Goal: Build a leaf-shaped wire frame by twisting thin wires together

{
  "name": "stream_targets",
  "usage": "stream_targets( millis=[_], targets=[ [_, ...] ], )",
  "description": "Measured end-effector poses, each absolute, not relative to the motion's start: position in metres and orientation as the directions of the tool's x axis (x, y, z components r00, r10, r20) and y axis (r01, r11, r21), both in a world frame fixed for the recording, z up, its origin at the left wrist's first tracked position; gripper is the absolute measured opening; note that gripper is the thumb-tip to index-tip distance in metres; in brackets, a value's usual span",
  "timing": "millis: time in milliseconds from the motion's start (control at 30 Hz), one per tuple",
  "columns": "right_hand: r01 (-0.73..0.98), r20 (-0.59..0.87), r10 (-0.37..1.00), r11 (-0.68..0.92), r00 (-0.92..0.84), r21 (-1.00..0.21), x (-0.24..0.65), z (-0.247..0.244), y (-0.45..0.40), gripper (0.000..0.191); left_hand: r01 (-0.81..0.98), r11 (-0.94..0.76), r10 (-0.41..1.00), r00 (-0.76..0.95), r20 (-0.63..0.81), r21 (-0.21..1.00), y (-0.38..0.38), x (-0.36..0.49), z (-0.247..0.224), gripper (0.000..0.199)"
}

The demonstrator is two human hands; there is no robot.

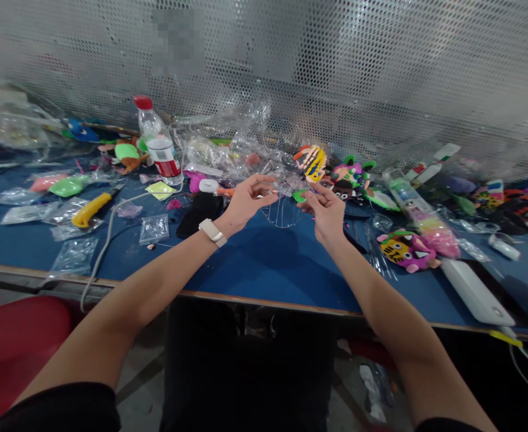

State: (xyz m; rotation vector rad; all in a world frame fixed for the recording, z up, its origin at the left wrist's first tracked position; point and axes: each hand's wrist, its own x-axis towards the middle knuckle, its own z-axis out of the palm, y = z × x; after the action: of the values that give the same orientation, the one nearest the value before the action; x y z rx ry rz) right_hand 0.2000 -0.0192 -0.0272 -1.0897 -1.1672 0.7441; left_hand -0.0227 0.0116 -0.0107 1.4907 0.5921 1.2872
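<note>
Above the table's middle, my left hand [247, 203] has its thumb and forefinger pinched at one side of a thin clear thing [282, 226] that looks like a small plastic bag. My right hand [327, 214] pinches the other side. A bright green piece [299, 196], perhaps soft clay, shows at the right fingertips; whether it lies inside the bag I cannot tell. The bag's lower edge hangs in a curve between the hands. A black phone-like slab [200, 214] lies by my left wrist, and a yellow and orange striped clay piece [313, 162] is beyond my right hand.
Left on the blue table [268, 270] are a yellow utility knife [90, 210], a red-capped bottle [158, 144], a white cable [108, 231] and small bags. Rightward lie a colourful clay mask [408, 250], thin metal tools [381, 255] and a white power bank [475, 294]. A perforated metal panel [264, 54] stands behind.
</note>
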Motion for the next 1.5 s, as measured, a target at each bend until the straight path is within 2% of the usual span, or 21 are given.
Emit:
stream_targets(
  millis=[133, 300, 433, 633, 867, 1167, 1500],
  targets=[
    [0.091, 0.34, 0.9, 0.327, 0.272, -0.941, 0.2, -0.027, -0.019, 0.057, -0.265, -0.305, 0.875, 0.302, 0.379, 0.915, 0.013, -0.022, -0.013, 0.045],
    [0.018, 0.308, 0.902, 0.317, 0.302, -0.948, 0.197, -0.025, -0.022, 0.056, -0.342, -0.223, 0.896, 0.296, 0.33, 0.913, 0.013, -0.022, -0.015, 0.049],
    [-0.008, 0.283, 0.902, 0.302, 0.326, -0.953, 0.194, -0.024, -0.024, 0.056, -0.331, -0.176, 0.924, 0.27, 0.272, 0.927, 0.013, -0.022, -0.014, 0.05],
    [0.001, 0.268, 0.909, 0.282, 0.318, -0.959, 0.193, -0.024, -0.024, 0.058, -0.345, -0.193, 0.921, 0.258, 0.291, 0.918, 0.012, -0.02, -0.013, 0.054],
    [0.049, 0.299, 0.905, 0.298, 0.304, -0.953, 0.19, -0.023, -0.027, 0.054, -0.276, -0.181, 0.945, 0.219, 0.245, 0.944, 0.01, -0.022, -0.011, 0.048],
    [0.013, 0.25, 0.915, 0.259, 0.317, -0.966, 0.189, -0.022, -0.029, 0.064, -0.299, -0.214, 0.935, 0.213, 0.284, 0.93, 0.012, -0.02, -0.012, 0.044],
    [0.011, 0.247, 0.919, 0.256, 0.308, -0.967, 0.191, -0.024, -0.027, 0.065, -0.327, -0.249, 0.914, 0.233, 0.333, 0.912, 0.014, -0.021, -0.018, 0.034]
  ],
)
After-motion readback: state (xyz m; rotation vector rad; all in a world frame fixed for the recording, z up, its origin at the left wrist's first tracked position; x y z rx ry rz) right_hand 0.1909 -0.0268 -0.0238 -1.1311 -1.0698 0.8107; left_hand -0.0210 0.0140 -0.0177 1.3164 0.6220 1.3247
